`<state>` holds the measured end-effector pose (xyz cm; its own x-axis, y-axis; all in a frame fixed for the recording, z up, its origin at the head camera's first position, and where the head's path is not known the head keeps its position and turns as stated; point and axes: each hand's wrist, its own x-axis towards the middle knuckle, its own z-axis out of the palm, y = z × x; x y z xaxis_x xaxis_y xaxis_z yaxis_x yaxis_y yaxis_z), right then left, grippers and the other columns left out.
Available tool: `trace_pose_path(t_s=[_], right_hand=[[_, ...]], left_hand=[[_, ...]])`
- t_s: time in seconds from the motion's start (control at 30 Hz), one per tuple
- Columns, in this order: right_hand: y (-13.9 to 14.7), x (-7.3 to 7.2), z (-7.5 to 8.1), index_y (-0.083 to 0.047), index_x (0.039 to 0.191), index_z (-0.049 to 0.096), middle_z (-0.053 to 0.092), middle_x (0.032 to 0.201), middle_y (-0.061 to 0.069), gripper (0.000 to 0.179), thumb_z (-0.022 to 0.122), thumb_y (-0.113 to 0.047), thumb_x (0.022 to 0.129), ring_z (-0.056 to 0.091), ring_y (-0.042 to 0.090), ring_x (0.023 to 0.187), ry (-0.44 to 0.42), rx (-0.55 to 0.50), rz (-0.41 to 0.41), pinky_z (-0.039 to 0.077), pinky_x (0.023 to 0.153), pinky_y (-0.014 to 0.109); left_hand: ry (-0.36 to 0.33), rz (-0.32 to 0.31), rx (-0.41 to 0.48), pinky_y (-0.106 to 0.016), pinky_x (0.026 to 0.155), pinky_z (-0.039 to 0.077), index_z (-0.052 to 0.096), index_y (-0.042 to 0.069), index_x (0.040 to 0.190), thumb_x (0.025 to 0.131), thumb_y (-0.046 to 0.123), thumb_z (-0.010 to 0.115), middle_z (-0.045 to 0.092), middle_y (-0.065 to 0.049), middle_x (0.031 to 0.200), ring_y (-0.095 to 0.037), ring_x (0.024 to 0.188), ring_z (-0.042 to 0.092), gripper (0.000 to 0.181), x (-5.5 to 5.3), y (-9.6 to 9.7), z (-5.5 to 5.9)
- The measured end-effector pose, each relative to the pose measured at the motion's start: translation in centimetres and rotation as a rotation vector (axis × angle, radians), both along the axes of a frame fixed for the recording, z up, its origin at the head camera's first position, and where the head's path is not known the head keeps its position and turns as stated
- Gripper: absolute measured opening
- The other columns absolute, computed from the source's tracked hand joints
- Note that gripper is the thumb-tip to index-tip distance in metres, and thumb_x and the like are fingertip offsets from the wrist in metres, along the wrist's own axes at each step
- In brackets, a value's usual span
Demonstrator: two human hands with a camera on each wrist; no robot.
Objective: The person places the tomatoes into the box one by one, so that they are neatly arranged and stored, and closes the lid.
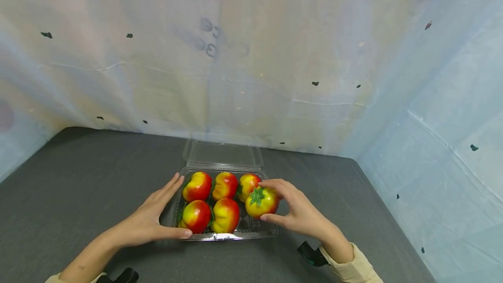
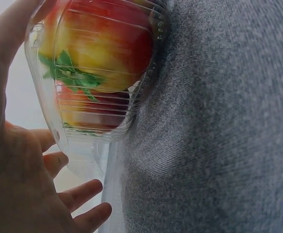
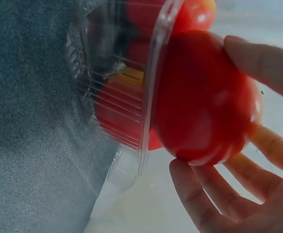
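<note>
A clear plastic clamshell box (image 1: 261, 233) holds glossy red-and-yellow tomatoes, three in the back row and two in front. My right hand (image 1: 300, 211) grips another tomato (image 1: 262, 203) between thumb and fingers, its green leafy top towards the head camera. In the right wrist view this tomato (image 3: 207, 99) is at the box's rim, mostly above it. My left hand (image 1: 147, 223) is spread around the box's left side, thumb by the front left corner and fingers along the left edge. In the left wrist view, fingertips (image 2: 56, 161) are close to the rim; contact is hard to tell.
The box's clear lid (image 1: 224, 154) lies folded back behind it, near the sheeted wall (image 1: 251, 77). Dark grey cloth (image 1: 98, 178) covers the table. More plastic sheeting (image 1: 444, 178) hangs on the right. A black strap (image 1: 312, 254) is on my right wrist.
</note>
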<state>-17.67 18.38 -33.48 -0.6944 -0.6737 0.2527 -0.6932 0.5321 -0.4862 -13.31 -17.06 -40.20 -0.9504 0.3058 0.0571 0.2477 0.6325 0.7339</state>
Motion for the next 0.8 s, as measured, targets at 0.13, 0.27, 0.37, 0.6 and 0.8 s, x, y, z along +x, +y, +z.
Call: trace_pose_path(t_s=[0.13, 0.27, 0.37, 0.6, 0.8], right_hand=[[-0.2, 0.0, 0.0, -0.013, 0.132, 0.051, 0.056, 0.127, 0.0, 0.063, 0.08, -0.03, 0.078, 0.053, 0.011, 0.099, 0.007, 0.019, -0.002, 0.052, 0.082, 0.03], [-0.4, 0.1, 0.0, -0.014, 0.131, 0.051, 0.057, 0.125, -0.001, 0.064, 0.081, -0.029, 0.077, 0.053, 0.011, 0.098, 0.002, 0.029, -0.015, 0.051, 0.083, 0.032], [-0.7, 0.2, 0.0, -0.013, 0.13, 0.051, 0.056, 0.125, -0.001, 0.064, 0.082, -0.029, 0.076, 0.052, 0.011, 0.099, -0.007, 0.038, -0.02, 0.051, 0.084, 0.032], [-1.1, 0.0, -0.3, -0.015, 0.124, 0.054, 0.056, 0.119, -0.004, 0.06, 0.083, -0.032, 0.075, 0.051, 0.011, 0.099, 0.013, 0.07, 0.007, 0.05, 0.084, 0.032], [-1.3, 0.0, -0.7, -0.018, 0.127, 0.058, 0.053, 0.122, -0.004, 0.056, 0.079, -0.036, 0.078, 0.052, 0.012, 0.107, 0.01, 0.102, 0.034, 0.049, 0.086, 0.032]], left_hand=[[0.009, 0.0, -0.002, -0.08, 0.084, 0.03, 0.008, 0.025, 0.156, 0.073, 0.05, 0.077, 0.004, -0.014, 0.162, -0.054, 0.134, 0.021, 0.111, 0.0, 0.0, 0.1], [0.016, -0.002, 0.0, -0.079, 0.084, 0.031, 0.008, 0.025, 0.156, 0.073, 0.049, 0.077, 0.004, -0.014, 0.162, -0.054, 0.134, 0.022, 0.111, 0.1, 0.0, 0.1], [0.018, -0.004, 0.001, -0.079, 0.084, 0.031, 0.008, 0.025, 0.156, 0.073, 0.049, 0.078, 0.004, -0.014, 0.162, -0.054, 0.134, 0.022, 0.111, 0.1, 0.0, 0.1], [0.009, -0.006, 0.003, -0.08, 0.083, 0.031, 0.007, 0.026, 0.156, 0.073, 0.048, 0.077, 0.003, -0.013, 0.162, -0.054, 0.134, 0.021, 0.11, 0.1, -0.1, 0.1], [0.011, -0.008, 0.002, -0.08, 0.083, 0.031, 0.007, 0.026, 0.156, 0.073, 0.048, 0.077, 0.003, -0.013, 0.162, -0.054, 0.134, 0.021, 0.111, 0.1, -0.1, 0.0]])
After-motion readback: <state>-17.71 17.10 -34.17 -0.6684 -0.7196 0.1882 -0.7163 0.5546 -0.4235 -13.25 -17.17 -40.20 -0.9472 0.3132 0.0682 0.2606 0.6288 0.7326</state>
